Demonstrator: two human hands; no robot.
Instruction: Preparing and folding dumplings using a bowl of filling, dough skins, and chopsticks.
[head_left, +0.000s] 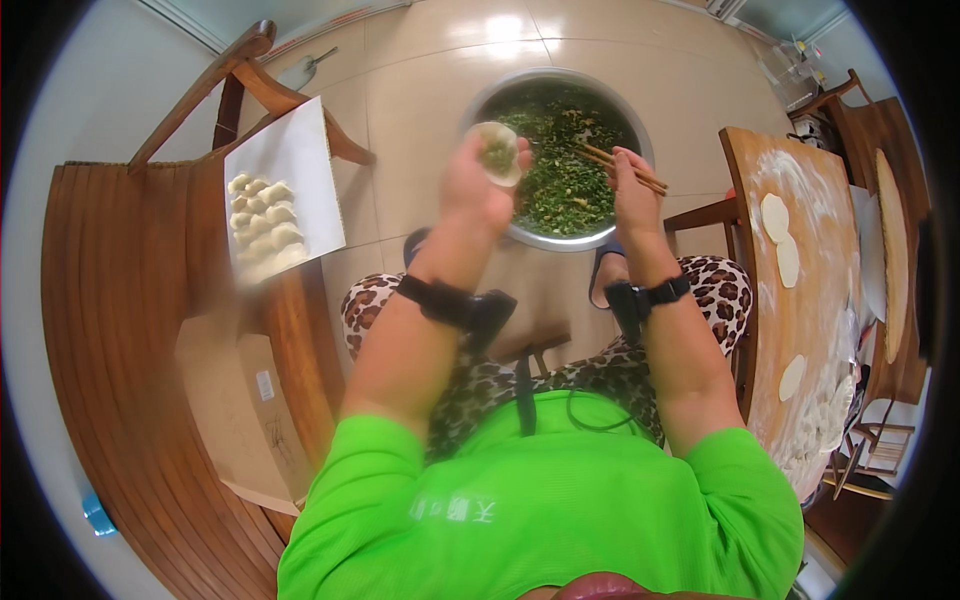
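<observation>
A round dough wrapper (507, 177) rests on the palm and fingers of my left hand (472, 180), with a mound of green filling (495, 148) on it. In my right hand (634, 191) is a pair of wooden chopsticks (600, 156), their tips over the chopped green filling (566, 191). That filling lies in a large metal basin (559, 244) on the floor before me. My left hand is above the basin's left side, my right hand above its right side.
To the left, folded dumplings (262, 214) sit in rows on a white board (300, 150) on a wooden bench (112, 300), near a cardboard box (240, 405). At right, a floured wooden board (814, 217) carries several flat wrappers (775, 217). A wooden chair arm (202, 97) stands at upper left.
</observation>
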